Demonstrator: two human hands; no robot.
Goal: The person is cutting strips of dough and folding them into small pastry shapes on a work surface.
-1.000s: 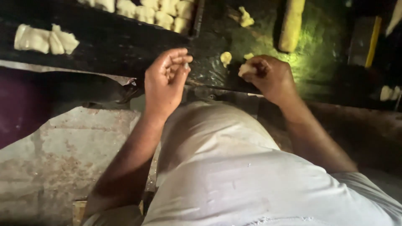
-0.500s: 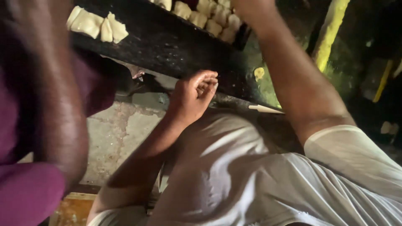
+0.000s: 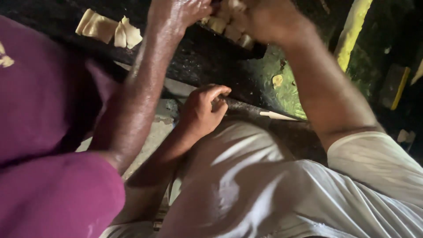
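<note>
since a moment ago our right hand (image 3: 269, 20) has reached onto the pale cut dough pieces (image 3: 219, 24) in the black metal tray (image 3: 253, 52), grip unclear, our left hand (image 3: 203, 110) stays curled closed, and more folded dough sheets (image 3: 105, 28) wait untrayed.

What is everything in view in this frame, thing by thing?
flat dough pieces: several, pale yellow, far left of the table
dough pieces in tray: several, pale, top centre
tray: one, black, on the table
dough scrap: one, pale, on the table's greenish patch
long roll: one, yellow, upper right
table: one, dark
floor: grey, below the table edge
co-worker's hand: one, purple sleeve, at the tray
white shirt: one, the person's own
left hand: curled at the table edge
right hand: over the tray's dough
</note>
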